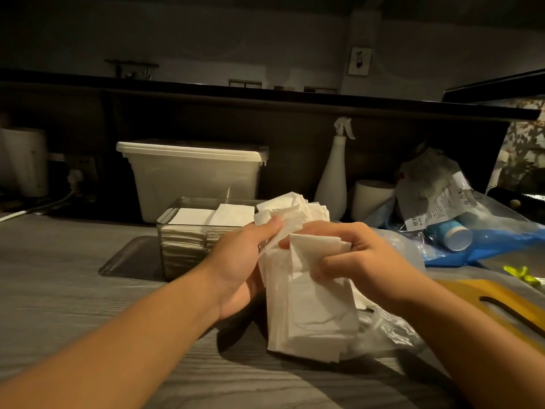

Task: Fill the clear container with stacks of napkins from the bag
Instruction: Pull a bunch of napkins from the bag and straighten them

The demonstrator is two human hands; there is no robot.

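Note:
A loose stack of white napkins (312, 305) stands on edge in the middle of the counter, its top fanned and crumpled. My left hand (244, 261) grips its left side, thumb pinching the upper sheets. My right hand (354, 255) curls over the top right of the same stack. Just behind my left hand sits the clear container (177, 231), with flat napkin stacks inside reaching close to its rim. The clear plastic bag (386, 332) lies crumpled under and to the right of the stack, partly hidden by my right arm.
A lidded white tub (191, 175) and a white spray bottle (333, 178) stand against the back wall. Blue plastic, a labelled packet and a blue cup (454, 237) clutter the right side. A yellow board (501, 302) lies at the right edge. The clear container's lid (129, 258) lies flat at its left.

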